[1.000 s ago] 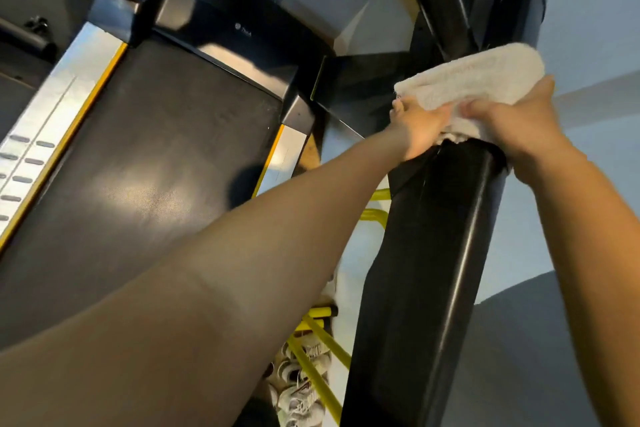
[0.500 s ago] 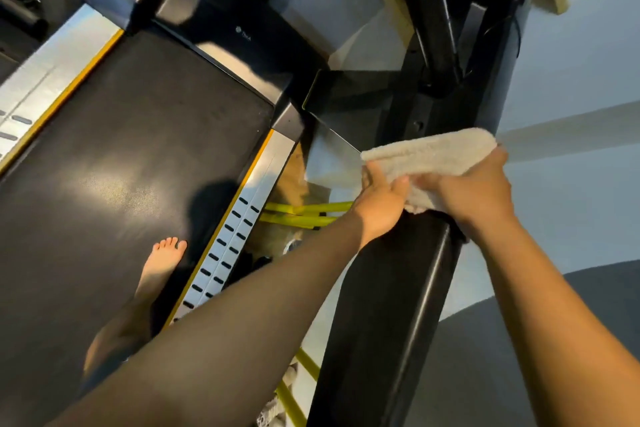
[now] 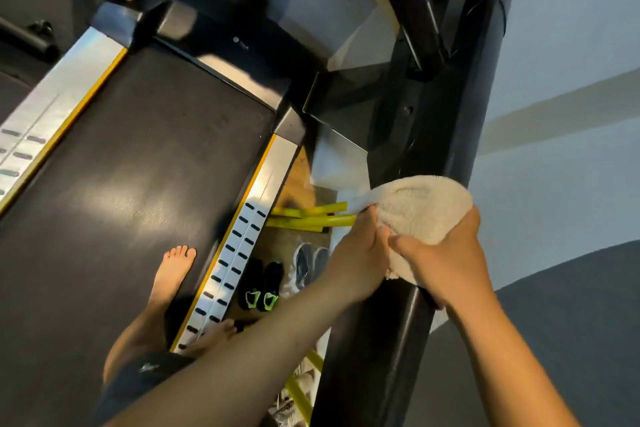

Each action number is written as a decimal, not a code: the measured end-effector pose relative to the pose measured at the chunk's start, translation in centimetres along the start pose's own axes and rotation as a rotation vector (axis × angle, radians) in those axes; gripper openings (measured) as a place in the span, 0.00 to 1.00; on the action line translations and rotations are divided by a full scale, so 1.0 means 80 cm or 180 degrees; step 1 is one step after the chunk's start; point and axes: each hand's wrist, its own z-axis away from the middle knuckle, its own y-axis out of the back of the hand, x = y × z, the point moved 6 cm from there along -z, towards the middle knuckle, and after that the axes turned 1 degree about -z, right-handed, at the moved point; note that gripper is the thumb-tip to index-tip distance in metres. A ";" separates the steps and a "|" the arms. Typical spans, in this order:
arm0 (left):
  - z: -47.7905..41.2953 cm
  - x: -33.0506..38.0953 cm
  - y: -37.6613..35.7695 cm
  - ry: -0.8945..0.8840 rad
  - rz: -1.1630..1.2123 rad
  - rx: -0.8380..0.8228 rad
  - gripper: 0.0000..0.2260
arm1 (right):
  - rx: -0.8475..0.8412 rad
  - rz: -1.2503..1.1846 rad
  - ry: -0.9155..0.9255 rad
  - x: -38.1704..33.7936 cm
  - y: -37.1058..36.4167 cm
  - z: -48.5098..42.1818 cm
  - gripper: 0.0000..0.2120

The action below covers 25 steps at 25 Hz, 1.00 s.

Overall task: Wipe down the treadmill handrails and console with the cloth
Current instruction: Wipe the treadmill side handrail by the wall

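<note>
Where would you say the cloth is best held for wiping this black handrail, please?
Probably by its two hanging sides, from above: the cloth drapes over the rounded handrail, so the left hand and right hand can each wrap one flank, as they do now.

Free handrail point(image 3: 374, 340) below cloth point(image 3: 422, 211); strut point(image 3: 405, 3) obstructs above.

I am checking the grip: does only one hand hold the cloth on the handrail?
No, the left hand and the right hand both grip the cloth draped over the black handrail.
</note>
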 end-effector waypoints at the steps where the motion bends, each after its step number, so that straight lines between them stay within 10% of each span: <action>1: -0.017 0.014 0.008 0.0025 -0.0057 0.0022 0.19 | -0.0033 -0.0016 -0.0028 -0.011 0.008 -0.024 0.53; 9: -0.055 0.042 0.005 0.0224 -0.0401 -0.0021 0.27 | 0.0112 -0.0851 0.0254 -0.054 0.037 -0.070 0.48; 25: -0.081 0.048 0.009 0.0452 0.0512 0.0330 0.25 | 0.0542 0.0441 0.0320 -0.086 0.044 -0.109 0.43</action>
